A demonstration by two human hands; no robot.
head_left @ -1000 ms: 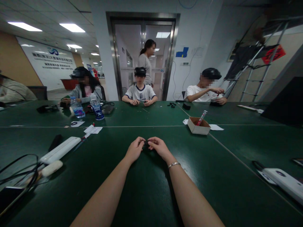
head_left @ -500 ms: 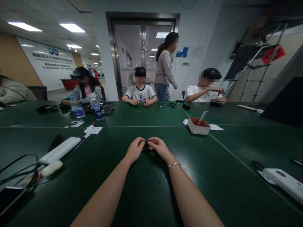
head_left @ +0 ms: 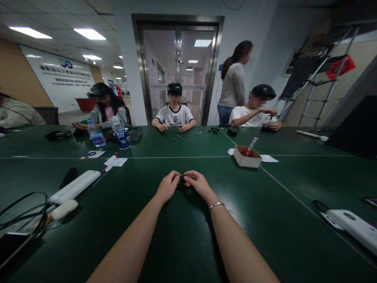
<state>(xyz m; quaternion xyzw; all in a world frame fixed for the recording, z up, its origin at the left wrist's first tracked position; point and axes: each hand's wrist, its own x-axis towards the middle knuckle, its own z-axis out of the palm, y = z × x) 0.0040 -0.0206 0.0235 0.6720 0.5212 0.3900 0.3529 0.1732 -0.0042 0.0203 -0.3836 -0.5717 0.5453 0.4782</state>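
Both my hands meet over the green table (head_left: 182, 236), fingertips turned toward each other. Between them is a small black piece (head_left: 182, 178), mostly covered by fingers, so its exact kind cannot be made out. My left hand (head_left: 169, 186) pinches its left side with thumb and fingers. From the other side, my right hand (head_left: 199, 184) pinches the same piece; a silver bracelet (head_left: 216, 205) circles that wrist.
Ahead to the right stands an open cardboard box (head_left: 247, 160) with a red-and-silver tube (head_left: 251, 147) in it. On the left lie a white power strip (head_left: 75, 188) and black cables (head_left: 38, 212). Two bottles (head_left: 120, 133) stand farther back. Co-workers (head_left: 174, 114) sit across the table.
My hands stay in nearly the same place, with the black piece showing slightly more between the fingertips. A person walking behind the table has moved to the right.
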